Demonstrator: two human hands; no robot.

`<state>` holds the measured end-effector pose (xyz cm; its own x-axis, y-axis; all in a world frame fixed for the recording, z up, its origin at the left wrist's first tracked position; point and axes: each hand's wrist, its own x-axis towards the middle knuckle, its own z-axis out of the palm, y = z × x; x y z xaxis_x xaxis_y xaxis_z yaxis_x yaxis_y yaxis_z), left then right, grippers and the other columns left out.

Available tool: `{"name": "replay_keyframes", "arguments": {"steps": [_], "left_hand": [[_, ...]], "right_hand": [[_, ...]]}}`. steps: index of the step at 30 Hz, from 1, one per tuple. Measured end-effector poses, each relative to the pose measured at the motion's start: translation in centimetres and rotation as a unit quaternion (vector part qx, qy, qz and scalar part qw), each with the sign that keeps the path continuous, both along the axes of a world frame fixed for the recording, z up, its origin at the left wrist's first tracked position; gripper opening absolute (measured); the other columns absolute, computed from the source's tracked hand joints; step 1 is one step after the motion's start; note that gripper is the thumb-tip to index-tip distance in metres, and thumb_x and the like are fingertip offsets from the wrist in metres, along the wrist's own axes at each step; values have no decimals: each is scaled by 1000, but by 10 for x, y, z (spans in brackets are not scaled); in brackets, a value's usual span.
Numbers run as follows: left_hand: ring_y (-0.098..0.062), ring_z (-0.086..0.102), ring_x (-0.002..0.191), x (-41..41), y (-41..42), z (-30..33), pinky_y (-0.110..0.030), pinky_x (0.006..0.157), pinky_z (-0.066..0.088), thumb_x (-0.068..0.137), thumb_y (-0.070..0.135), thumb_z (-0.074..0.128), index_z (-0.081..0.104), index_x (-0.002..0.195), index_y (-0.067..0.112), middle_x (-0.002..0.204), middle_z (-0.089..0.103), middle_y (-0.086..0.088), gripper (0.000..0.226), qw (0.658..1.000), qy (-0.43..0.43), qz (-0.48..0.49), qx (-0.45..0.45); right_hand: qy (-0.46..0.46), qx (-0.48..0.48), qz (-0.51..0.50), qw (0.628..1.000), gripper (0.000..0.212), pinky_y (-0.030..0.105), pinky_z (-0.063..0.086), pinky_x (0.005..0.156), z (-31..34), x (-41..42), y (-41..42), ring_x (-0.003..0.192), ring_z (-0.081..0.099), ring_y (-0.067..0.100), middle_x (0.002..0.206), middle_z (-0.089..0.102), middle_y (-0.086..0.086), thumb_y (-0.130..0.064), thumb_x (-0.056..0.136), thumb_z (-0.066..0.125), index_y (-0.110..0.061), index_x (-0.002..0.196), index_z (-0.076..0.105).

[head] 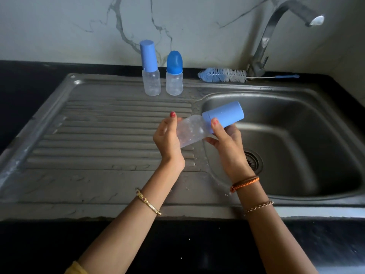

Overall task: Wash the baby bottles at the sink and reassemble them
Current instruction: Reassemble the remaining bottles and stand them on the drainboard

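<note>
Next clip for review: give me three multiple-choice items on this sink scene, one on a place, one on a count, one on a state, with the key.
1. Where does the bottle brush lie?
A. In the basin
B. On the back rim of the sink, beside the tap
C. On the drainboard ribs

2. How many baby bottles are in view?
A. Two
B. Three
C. Four

3. How is the held bottle?
A. Capped and tilted
B. Uncapped and upright
C. Lying in the basin

Key: 1 B, the brush rests along the rim by the tap. 2 B, two standing bottles on the drainboard plus the one in the hands. 3 A, the left hand holds its clear body and the right hand is at its blue cap.
</note>
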<state>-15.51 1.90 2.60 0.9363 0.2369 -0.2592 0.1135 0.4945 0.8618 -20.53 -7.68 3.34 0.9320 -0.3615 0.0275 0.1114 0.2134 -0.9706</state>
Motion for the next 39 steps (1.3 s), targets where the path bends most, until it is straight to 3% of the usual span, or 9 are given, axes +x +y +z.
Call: {"name": "replay_keyframes", "arguments": {"steps": [5,11,16,20,23,27,31,34,39], "left_hand": [[-19,55,85,16,29,3,-31,71,44,93,36,49,57,72,22,87,59,-4,26,994,-18,-94,-51],[-16,53,91,36,76,9,-30,75,45,89,35,45,54,96,26,103,58,-9,14,923,-247,-213,201],[-20,59,98,80,130,17,-33,86,50,79,20,69,49,118,29,119,59,-15,45,870,-249,-319,281],[-5,60,98,106,162,14,-15,82,48,86,0,56,47,121,24,125,54,-19,43,869,-263,-313,278],[-15,59,108,122,180,3,-22,90,49,88,0,54,43,133,8,127,53,-20,47,868,-252,-293,311],[-30,54,114,145,186,-9,-40,99,46,89,-1,54,42,135,3,124,51,-22,48,870,-238,-255,348],[-22,54,104,168,180,-15,-36,92,48,91,3,52,44,134,2,116,50,-11,43,876,-239,-230,351],[-31,55,106,191,175,-18,-40,92,49,91,5,53,47,129,-1,118,51,-22,39,874,-232,-223,363],[-22,59,90,227,168,-18,-30,76,51,91,9,54,54,117,2,99,58,-8,27,871,-239,-224,367]], "right_hand": [[-53,-69,95,992,36,25,47,89,1,4,28,108,56,12,115,61,2,-15,86,56,-12,122,51],[-47,-122,42,991,40,45,49,89,23,34,61,104,56,30,116,57,19,3,88,55,-4,126,45],[-34,-179,28,983,61,30,54,85,31,72,83,103,60,19,118,58,11,-1,75,72,-6,128,45],[-5,-124,34,992,30,33,52,88,23,101,112,102,62,20,109,65,7,-2,84,63,-12,112,58],[39,-118,16,992,24,41,50,92,10,118,135,100,62,22,108,66,11,-3,89,56,-3,112,59],[78,-88,45,992,36,42,46,99,0,139,155,108,59,26,117,63,15,1,92,46,-3,127,52],[95,-68,58,991,51,27,43,93,-2,158,166,97,55,7,111,60,-1,5,91,42,-11,140,38],[106,-79,66,989,52,28,40,102,-1,176,167,122,47,13,136,47,3,3,92,42,-11,142,33],[128,-105,85,982,60,26,35,104,-2,207,165,134,37,16,145,39,9,-4,93,47,-13,147,23]]}}
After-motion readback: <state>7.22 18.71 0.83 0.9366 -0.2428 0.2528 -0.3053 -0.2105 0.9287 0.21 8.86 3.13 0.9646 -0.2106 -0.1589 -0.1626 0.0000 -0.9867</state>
